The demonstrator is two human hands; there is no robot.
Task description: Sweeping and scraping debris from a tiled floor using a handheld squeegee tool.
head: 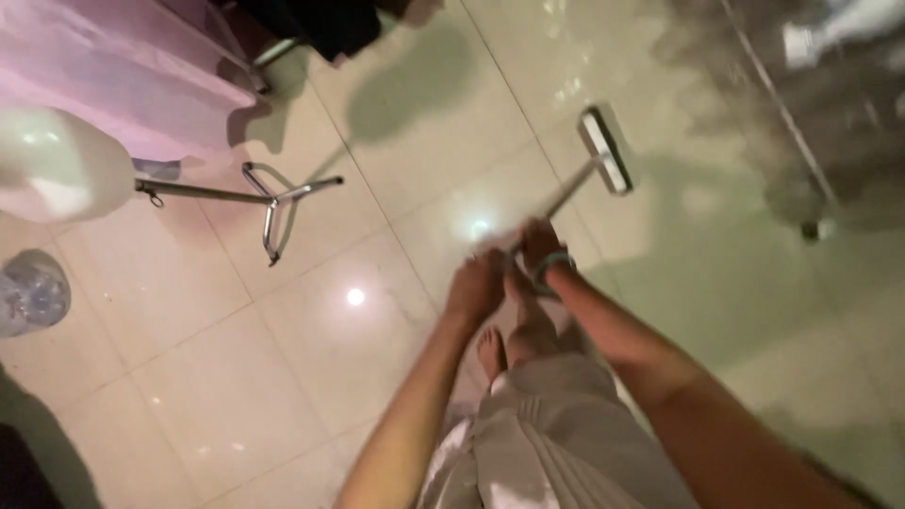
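Glossy cream tiled floor [311,377] reflects lamps beside a metal stand [273,203] and pink cloth [123,66].

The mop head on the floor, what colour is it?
The mop head looks white or pale grey with a darker edge; the head view shows it, slightly blurred.

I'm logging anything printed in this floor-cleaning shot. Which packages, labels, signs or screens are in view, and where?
No labels, signs or screens show.
Nearest to a package: a crumpled clear plastic bag, at the left edge on the tiled floor, bluish and see-through.
Both hands, left hand and right hand, grip a mop handle; it shows no label.
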